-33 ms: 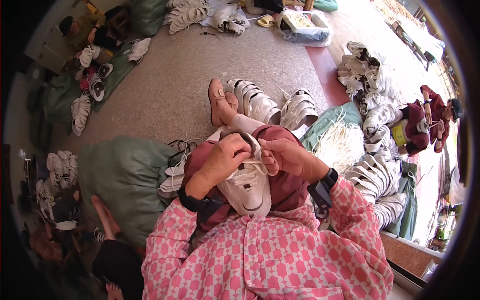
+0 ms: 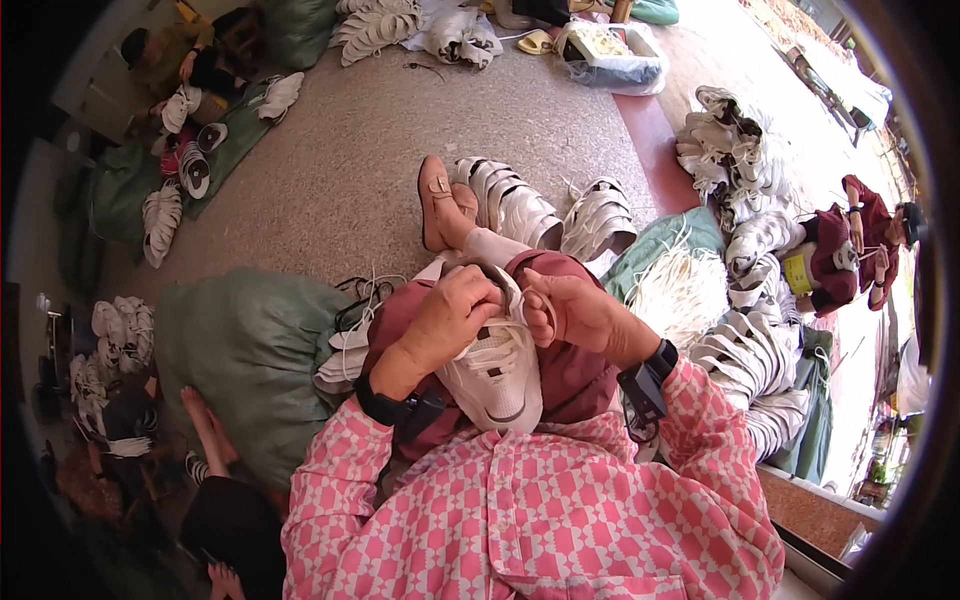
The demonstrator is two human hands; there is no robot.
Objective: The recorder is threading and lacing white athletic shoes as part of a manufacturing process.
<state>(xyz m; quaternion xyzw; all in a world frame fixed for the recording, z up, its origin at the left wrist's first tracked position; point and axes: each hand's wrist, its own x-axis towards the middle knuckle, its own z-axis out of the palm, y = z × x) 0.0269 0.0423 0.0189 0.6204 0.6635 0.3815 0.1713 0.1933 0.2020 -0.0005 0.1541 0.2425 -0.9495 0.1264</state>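
Observation:
A white shoe upper [image 2: 497,385] lies across my lap, toe toward me, with pale laces crossing its front. My left hand [image 2: 452,312] is closed on its collar, the fingertips reaching inside the opening beside the tongue. My right hand [image 2: 580,312] pinches at the opposite eyelet edge, its fingers curled around a pale shoelace. Part of that lace is hidden behind the fingers. My crossed legs in dark red trousers [image 2: 590,375] support the upper.
A bundle of loose white laces [image 2: 682,285] lies at my right, beside stacked white uppers [image 2: 750,350]. A full green sack [image 2: 250,350] stands at my left. More nested uppers [image 2: 510,205] rest ahead by my shoes. Co-workers sit at far left and right.
My right hand's fingers have curled in slightly more at the lace. My left hand and the shoe upper stay in almost the same place.

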